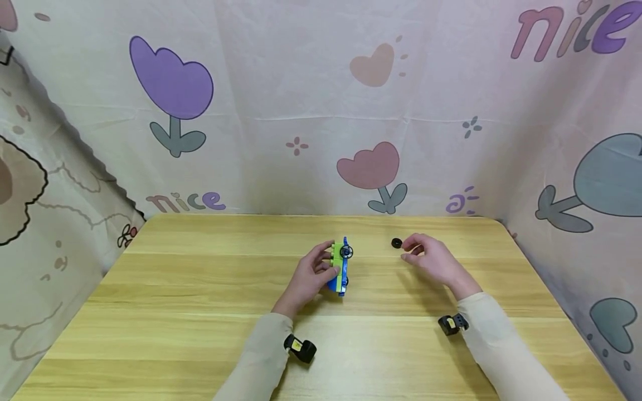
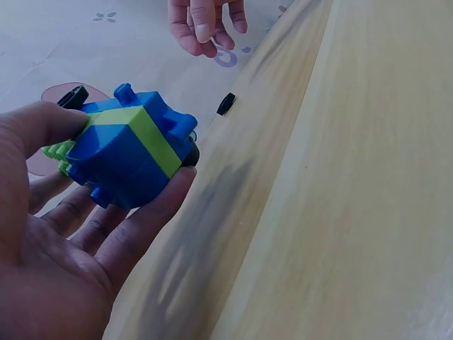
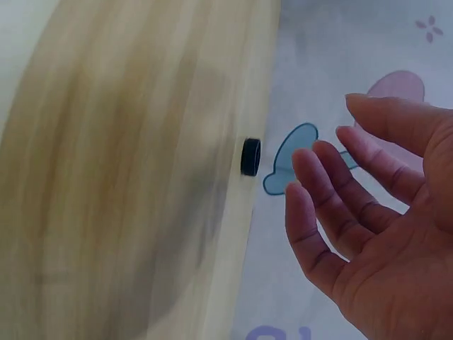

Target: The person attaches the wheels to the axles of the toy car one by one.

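Observation:
My left hand grips a toy car built of blue and lime-green bricks, thumb on one side and fingers on the other. The car is turned on its side, and a black wheel shows on the face toward the right. In the left wrist view the blue end of the car faces the camera. A loose black tyre lies on the table near the back. Just right of it, my right hand hovers with fingers loosely bent and nothing in them.
The wooden table runs back to a patterned cloth backdrop, with more cloth at both sides. A black wrist camera is strapped to the left sleeve, another wrist camera to the right one.

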Tool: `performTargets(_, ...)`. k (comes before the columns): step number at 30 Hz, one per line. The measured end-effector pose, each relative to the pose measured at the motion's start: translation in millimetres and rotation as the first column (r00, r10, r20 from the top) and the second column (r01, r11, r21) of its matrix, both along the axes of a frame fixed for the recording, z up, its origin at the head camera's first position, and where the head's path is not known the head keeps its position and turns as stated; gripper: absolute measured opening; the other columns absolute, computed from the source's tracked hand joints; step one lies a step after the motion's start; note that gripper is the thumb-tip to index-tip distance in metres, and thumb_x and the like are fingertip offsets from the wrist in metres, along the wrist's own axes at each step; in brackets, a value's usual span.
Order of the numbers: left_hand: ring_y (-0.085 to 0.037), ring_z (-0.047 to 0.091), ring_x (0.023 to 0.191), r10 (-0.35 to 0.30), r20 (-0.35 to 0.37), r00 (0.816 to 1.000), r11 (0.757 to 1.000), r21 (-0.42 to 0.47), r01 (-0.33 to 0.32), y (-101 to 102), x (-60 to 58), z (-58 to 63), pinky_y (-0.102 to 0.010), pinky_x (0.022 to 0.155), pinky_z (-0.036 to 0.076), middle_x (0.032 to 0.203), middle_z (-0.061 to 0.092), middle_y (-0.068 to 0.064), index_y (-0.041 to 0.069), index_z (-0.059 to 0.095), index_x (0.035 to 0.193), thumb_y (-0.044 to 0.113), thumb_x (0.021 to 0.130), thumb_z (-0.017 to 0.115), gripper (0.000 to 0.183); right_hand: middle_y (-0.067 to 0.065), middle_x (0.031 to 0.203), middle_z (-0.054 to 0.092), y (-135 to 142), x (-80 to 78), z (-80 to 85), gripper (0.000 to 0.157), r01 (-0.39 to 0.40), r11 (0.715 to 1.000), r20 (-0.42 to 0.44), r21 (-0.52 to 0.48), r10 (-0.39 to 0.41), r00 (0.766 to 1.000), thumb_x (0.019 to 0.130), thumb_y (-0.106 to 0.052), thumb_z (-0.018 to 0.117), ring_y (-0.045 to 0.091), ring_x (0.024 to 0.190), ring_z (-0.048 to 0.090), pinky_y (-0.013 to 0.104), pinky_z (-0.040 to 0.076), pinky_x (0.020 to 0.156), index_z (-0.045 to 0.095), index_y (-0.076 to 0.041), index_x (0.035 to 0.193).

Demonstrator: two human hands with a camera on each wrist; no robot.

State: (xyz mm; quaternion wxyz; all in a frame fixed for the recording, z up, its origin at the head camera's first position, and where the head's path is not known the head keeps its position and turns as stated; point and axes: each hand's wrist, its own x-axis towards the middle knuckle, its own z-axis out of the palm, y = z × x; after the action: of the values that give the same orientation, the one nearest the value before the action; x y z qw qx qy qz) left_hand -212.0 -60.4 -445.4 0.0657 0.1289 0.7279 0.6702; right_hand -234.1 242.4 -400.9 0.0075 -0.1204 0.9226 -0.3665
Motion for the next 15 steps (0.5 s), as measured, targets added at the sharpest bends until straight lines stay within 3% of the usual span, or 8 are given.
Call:
performTargets(6,-0.029,0.058,0.105,-0.023,-0.016,1.0,1.0,0.014,0.023,-1.0,0.9,-0.6,-0.039,0.091,0.05,0.126,0.056,-0.016,0.008,0.039,0.15,-0.002,0.087,0.069,0.07,0.02,0.108,0.063,6.6,-10.5,0.1,0.026,0.004,0.999,-0.001,0.041,-0.004,1.0,0.089,-0.006,0.068,0.031,0.094,0.061,0.044,0.05,0.081,0.062,0.005,0.111)
performTargets(15,-0.028,0.057,0.108,-0.044,-0.026,0.999,0.999,-0.022,0.043,-2.3,0.8,-3.8,-0.044,0.097,0.046,0.129,0.054,-0.015,0.01,0.035,0.152,-0.002,0.083,0.071,0.078,0.024,0.112,0.061,10.1,-32.5,1.0,0.034,-0.05,0.996,0.05,0.072,0.046,0.998,0.088,-0.003,0.068,0.034,0.099,0.059,0.049,0.048,0.088,0.057,0.01,0.118)
